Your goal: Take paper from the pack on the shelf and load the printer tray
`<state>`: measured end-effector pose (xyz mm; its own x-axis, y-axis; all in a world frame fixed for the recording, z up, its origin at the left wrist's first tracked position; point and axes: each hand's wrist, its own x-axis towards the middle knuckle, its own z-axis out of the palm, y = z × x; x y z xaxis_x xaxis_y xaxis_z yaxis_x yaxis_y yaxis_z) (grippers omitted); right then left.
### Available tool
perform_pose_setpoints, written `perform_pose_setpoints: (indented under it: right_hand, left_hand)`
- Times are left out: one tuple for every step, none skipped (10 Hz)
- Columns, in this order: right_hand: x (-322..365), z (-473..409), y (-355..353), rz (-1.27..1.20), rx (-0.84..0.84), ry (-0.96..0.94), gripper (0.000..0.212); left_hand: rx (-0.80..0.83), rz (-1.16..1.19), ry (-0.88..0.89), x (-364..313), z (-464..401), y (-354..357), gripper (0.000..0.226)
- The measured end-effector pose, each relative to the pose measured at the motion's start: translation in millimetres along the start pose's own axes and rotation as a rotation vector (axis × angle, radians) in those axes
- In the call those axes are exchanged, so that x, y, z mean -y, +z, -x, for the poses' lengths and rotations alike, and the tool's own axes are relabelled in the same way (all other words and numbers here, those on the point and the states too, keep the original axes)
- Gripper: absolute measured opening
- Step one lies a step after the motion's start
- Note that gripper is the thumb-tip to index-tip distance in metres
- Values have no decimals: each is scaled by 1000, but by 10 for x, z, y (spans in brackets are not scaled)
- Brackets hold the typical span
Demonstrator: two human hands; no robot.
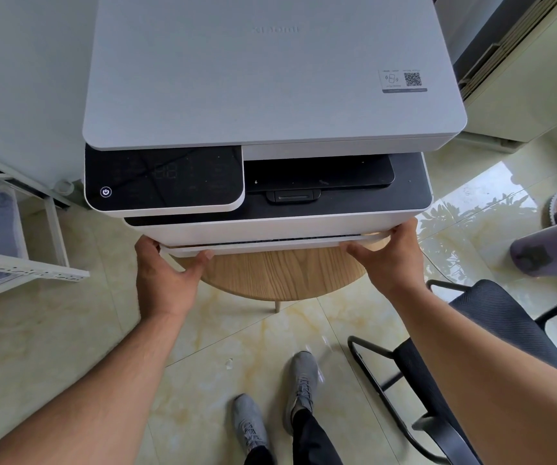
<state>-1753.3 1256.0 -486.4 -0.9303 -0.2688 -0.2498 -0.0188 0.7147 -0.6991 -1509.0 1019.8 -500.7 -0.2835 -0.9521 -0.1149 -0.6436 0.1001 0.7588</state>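
A white printer (270,78) with a black control panel (164,176) stands on a round wooden table (280,276). Its white paper tray (270,245) sticks out a little at the bottom front. My left hand (166,273) grips the tray's left corner, fingers curled under the edge. My right hand (387,256) grips the tray's right corner the same way. No pack of paper or loose sheets are in view.
A white shelf frame (18,263) with a blue-grey patterned cloth stands at the left. A black mesh chair (471,347) is at the lower right, slippers (552,243) at the far right. My feet in grey shoes (277,397) stand on glossy tiles.
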Motion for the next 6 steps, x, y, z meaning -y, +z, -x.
perform_pose_setpoints:
  right_hand:
    - [17,-15,22,-6,-31,15,84]
    - [32,-32,33,-13,-54,23,83]
    - [17,-21,27,-11,-57,28,78]
    - [-4,19,-19,23,-33,13,64]
    - [-4,94,-166,99,7,-16,52]
    - [-9,253,-375,188,-16,-53,63]
  left_hand:
    - [-29,10,-20,-21,-13,32,77]
    - [-61,-7,-22,-8,-27,59,78]
    - [-64,-24,-20,-16,-12,65,77]
    - [-34,-52,-22,-44,15,33,71]
    - [5,-85,-24,-11,-3,-89,57]
    - [44,-111,-78,-39,64,-327,49]
